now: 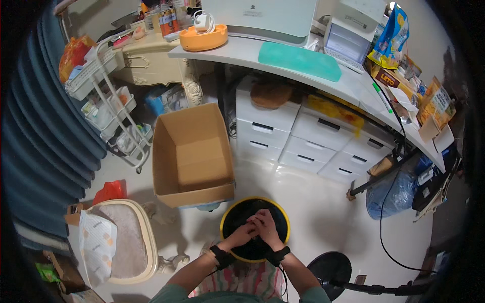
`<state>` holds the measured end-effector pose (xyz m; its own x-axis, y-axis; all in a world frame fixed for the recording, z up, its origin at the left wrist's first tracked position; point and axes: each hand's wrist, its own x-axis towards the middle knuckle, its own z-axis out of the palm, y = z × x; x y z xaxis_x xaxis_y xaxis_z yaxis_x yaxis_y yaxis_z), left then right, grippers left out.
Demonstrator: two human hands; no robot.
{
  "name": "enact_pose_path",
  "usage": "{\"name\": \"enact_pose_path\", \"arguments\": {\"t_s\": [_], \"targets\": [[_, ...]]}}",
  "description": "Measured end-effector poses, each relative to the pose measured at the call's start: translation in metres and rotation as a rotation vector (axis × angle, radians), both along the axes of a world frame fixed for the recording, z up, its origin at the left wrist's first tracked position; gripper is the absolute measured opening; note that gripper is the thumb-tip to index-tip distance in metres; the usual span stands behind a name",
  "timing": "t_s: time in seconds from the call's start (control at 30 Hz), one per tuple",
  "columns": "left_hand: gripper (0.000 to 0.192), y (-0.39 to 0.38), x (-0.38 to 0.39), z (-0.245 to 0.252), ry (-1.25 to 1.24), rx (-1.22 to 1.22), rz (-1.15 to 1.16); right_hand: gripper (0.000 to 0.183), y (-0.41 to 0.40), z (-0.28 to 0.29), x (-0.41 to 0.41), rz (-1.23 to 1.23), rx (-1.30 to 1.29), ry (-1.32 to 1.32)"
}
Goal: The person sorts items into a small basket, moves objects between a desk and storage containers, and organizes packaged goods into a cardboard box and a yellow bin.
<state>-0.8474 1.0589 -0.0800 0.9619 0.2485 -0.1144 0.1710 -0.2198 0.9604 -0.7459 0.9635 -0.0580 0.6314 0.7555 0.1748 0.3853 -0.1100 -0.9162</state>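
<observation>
My left hand (pixel 242 234) and my right hand (pixel 264 224) meet above a round black bin with a yellow rim (pixel 287 221), directly in front of me. Their fingers overlap, and whether a small thing lies between them cannot be told. Black straps with cables circle both wrists. Just beyond the bin, a little to the left, stands an open cardboard box (pixel 201 151) whose visible inside holds nothing.
A cushioned pet bed (pixel 153 242) lies at left near a white rolling cart (pixel 113 102). White drawers (pixel 265 132) stand under the desk (pixel 242 51). At right are a round black stand base (pixel 329 272), a loose black cable and a large plastic water bottle (pixel 390 197).
</observation>
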Motion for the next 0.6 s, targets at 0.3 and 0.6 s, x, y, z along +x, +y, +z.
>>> {"name": "enact_pose_path", "arguments": {"t_s": [0.3, 0.6], "targets": [[0.01, 0.029, -0.004, 0.028, -0.266, 0.428, -0.336, 0.028, -0.02, -0.011, 0.026, 0.376, -0.187, 0.507], [0.004, 0.024, 0.003, 0.029, -0.227, 0.335, -0.265, 0.019, -0.022, -0.03, 0.023, 0.172, -0.054, 0.701]]}}
